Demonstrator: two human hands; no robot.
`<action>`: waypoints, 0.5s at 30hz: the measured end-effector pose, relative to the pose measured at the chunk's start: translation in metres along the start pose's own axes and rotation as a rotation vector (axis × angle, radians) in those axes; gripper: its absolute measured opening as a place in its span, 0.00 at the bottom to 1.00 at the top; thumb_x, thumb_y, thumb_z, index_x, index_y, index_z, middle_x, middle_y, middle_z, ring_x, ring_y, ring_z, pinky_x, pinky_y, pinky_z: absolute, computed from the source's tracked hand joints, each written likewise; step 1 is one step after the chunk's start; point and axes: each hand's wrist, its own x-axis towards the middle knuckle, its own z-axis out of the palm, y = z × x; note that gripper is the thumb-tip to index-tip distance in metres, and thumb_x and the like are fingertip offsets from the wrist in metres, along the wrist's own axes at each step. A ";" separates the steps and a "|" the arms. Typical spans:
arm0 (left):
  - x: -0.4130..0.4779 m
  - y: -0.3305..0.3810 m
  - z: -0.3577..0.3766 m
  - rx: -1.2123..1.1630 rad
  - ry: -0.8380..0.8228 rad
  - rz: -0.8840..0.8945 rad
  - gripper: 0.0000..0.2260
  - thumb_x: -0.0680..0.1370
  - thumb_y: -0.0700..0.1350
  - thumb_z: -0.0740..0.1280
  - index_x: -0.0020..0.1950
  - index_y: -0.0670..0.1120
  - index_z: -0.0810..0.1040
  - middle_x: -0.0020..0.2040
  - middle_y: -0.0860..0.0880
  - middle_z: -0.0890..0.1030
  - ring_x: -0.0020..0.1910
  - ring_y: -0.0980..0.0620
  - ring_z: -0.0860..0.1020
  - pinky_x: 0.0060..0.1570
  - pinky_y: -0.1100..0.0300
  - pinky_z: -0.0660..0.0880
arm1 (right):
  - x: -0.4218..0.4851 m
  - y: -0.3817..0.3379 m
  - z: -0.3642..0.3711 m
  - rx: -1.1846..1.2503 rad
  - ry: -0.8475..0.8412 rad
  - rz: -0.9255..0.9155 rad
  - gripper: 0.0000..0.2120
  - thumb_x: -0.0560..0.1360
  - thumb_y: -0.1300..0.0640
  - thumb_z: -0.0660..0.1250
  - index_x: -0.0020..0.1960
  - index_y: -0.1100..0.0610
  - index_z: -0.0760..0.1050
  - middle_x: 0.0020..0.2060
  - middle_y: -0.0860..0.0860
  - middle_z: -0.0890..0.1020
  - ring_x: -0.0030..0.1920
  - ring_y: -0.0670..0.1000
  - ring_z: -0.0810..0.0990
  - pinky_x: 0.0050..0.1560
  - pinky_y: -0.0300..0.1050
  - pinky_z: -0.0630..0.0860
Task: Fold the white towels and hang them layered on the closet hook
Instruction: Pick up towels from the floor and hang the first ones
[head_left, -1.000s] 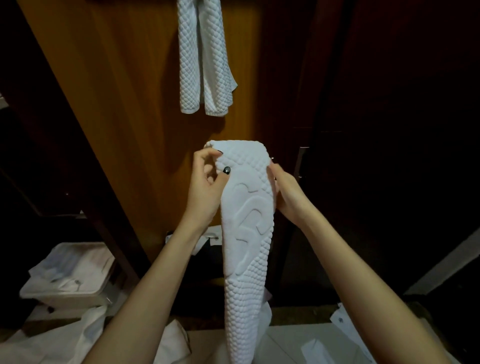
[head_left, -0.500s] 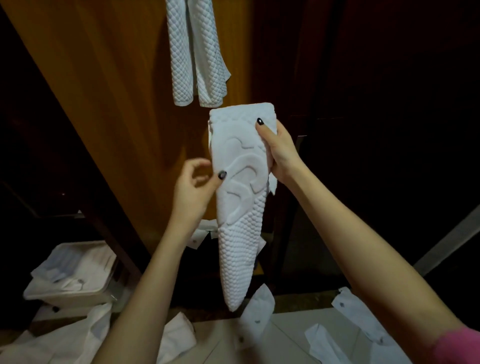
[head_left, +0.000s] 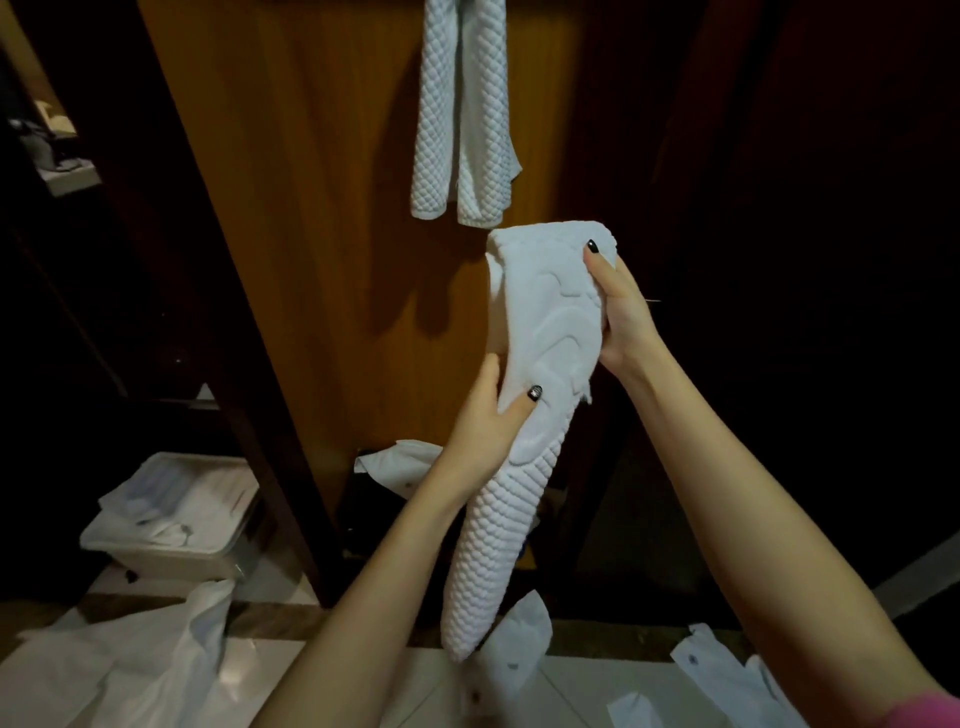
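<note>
On my feed, both grips are closed on the folded towel (head_left: 550, 332), which hangs long and narrow in the air in front of the wooden closet panel (head_left: 311, 208). The right grip (head_left: 621, 317) holds it near its top. The thumb lies across the front face close to the upper right corner, and the fingers are hidden behind the cloth. The left grip (head_left: 488, 421) pinches it about halfway down. Its thumb presses on the front, and the fingers wrap round the left edge, out of my sight. The towel's upper part shows a raised curved pattern and the lower part a quilted weave. Its bottom end dangles just above the floor (head_left: 571, 696), tilted a little to the left.

A second white towel, the hanging towel (head_left: 462, 114), drapes down the panel in two strands. Its lower ends sit just above the top of the folded one without touching it. Its upper end runs off the top edge of my view, so I cannot tell what carries it.

Toward the floor's left side stands a pale plastic bin (head_left: 171, 525) with white items inside. Crumpled white sheets (head_left: 130, 665) lie in front of it at the lower left corner. A pink sleeve (head_left: 930, 712) shows at the right arm.
</note>
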 end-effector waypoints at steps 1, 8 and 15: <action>0.000 0.001 0.001 0.013 -0.015 -0.031 0.10 0.80 0.42 0.66 0.59 0.50 0.72 0.59 0.48 0.80 0.56 0.54 0.80 0.55 0.57 0.78 | -0.001 0.000 0.001 0.035 -0.013 0.013 0.18 0.83 0.58 0.58 0.70 0.66 0.66 0.57 0.60 0.80 0.55 0.56 0.81 0.54 0.50 0.80; -0.018 -0.013 -0.009 0.421 0.156 0.124 0.08 0.75 0.44 0.72 0.51 0.42 0.79 0.58 0.51 0.72 0.54 0.54 0.74 0.58 0.63 0.74 | -0.012 0.004 0.004 0.038 -0.137 0.078 0.19 0.81 0.54 0.60 0.69 0.61 0.68 0.54 0.55 0.82 0.53 0.53 0.83 0.51 0.48 0.80; -0.009 0.007 -0.042 0.061 0.306 0.173 0.08 0.80 0.39 0.65 0.52 0.53 0.77 0.56 0.57 0.77 0.54 0.64 0.76 0.56 0.68 0.73 | -0.015 0.000 0.007 0.133 -0.126 0.172 0.27 0.78 0.52 0.62 0.74 0.62 0.65 0.55 0.56 0.82 0.54 0.54 0.82 0.52 0.49 0.81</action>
